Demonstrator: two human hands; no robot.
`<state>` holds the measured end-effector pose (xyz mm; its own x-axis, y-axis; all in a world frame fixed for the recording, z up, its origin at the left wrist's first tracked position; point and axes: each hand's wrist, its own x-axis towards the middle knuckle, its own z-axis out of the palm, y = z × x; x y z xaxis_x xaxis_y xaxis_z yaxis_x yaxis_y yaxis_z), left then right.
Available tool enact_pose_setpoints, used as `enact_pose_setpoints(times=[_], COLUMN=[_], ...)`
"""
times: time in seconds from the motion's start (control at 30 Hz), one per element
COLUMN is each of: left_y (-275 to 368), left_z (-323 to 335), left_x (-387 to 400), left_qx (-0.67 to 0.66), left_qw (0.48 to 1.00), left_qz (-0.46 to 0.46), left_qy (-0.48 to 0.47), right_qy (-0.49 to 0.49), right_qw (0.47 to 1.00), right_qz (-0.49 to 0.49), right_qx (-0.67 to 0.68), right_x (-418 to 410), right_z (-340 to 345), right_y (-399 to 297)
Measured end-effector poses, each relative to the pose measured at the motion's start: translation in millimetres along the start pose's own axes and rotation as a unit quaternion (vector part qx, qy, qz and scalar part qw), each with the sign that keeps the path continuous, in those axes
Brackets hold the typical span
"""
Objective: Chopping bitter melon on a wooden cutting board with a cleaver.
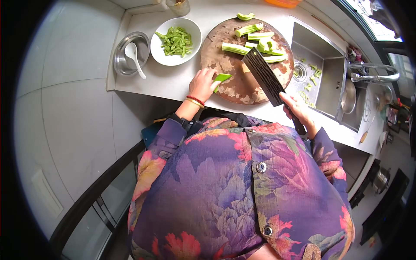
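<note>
My left hand (202, 85) grips a short green vegetable piece (223, 77) at the left front edge of a round wooden cutting board (234, 66). A cleaver (262, 75) with a dark, patterned blade is in my right hand (299, 109), its blade slanting over the right part of the board. Behind the blade lie several pale green vegetable lengths (248, 30), some of them curved. To the left of the board, a white bowl (155, 48) holds cut green strips (175, 40).
A steel bowl (118, 53) with a white spoon (131, 52) stands at the far left, a glass jar (178, 7) behind. On the right is a steel sink (329, 76) with green scraps inside and a faucet (377, 78) beyond. An orange container (283, 2) sits at the back.
</note>
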<state>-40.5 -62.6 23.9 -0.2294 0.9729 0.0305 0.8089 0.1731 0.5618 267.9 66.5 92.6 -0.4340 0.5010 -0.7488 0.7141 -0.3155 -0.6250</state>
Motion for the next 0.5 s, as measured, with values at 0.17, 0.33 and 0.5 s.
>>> enact_pose_setpoints(times=[0.17,0.33,0.5], left_y=[-0.6,13.6,4.5], left_z=[10.3,5.6,9.7], left_x=[4.0,7.7,3.3], left_qx=[0.014,-0.013,-0.026], left_qw=[1.000,0.999,0.999], left_qz=[-0.022,0.038,0.018], left_qy=[-0.016,0.035,0.019], right_qy=[-0.006,-0.033,-0.049], right_qw=[0.999,0.996,0.992], right_qz=[-0.020,-0.054,-0.077], right_qx=[-0.036,-0.067,-0.092], right_x=[-0.1,10.8,18.5], right_z=[5.9,-2.3,-6.7], right_y=[-12.1,-10.0,-11.8])
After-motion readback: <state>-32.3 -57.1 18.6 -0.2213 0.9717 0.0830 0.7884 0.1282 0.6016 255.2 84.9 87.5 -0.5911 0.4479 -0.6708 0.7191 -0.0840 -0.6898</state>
